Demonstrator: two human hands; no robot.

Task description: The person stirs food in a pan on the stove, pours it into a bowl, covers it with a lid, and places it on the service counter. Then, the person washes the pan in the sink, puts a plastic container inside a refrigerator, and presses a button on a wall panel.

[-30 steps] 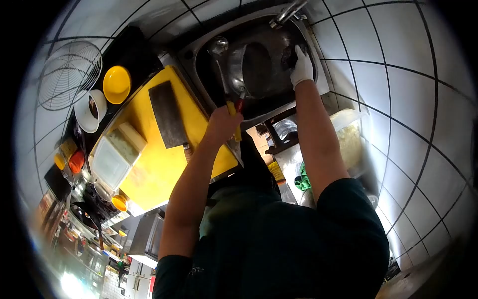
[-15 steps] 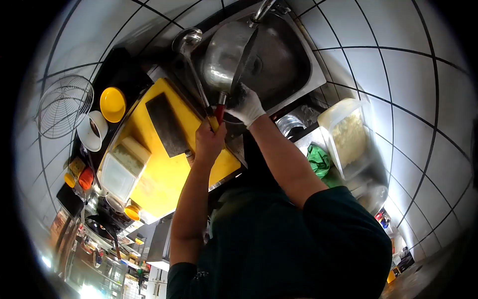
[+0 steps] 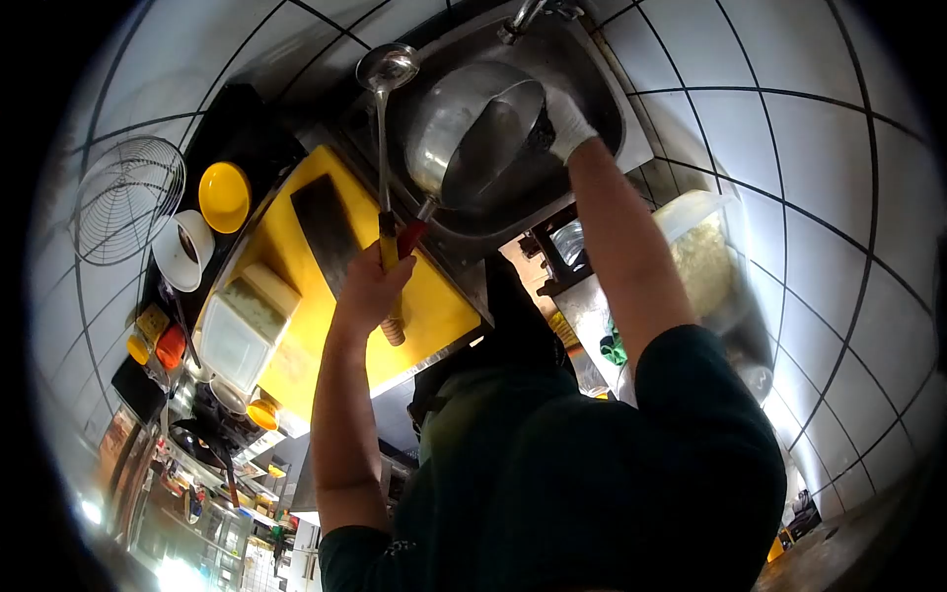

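Observation:
In the head view, my left hand (image 3: 371, 288) is closed round the yellow handle of a long metal ladle (image 3: 383, 148) and the red handle of a round metal wok (image 3: 434, 128). The wok is tilted over the sink with its hollow facing right. My right hand (image 3: 568, 124), in a white glove, is at the wok's right rim. A dark scouring pad (image 3: 542, 131) shows at its fingers, which are partly hidden. Below my left hand, a cleaver (image 3: 324, 212) lies on a yellow cutting board (image 3: 424, 311).
The metal sink (image 3: 617, 109) has a tap (image 3: 515, 28) at its back. Left are a wire skimmer (image 3: 128, 202), a yellow bowl (image 3: 224, 197), a white bowl (image 3: 184, 255) and a lidded container (image 3: 235, 335). A plastic tub (image 3: 705, 257) stands right, near green cloth (image 3: 614, 347).
The wok has turned so that its hollow shows more. My right hand has moved up and right from near the handle to the far rim. My left hand has shifted left and down.

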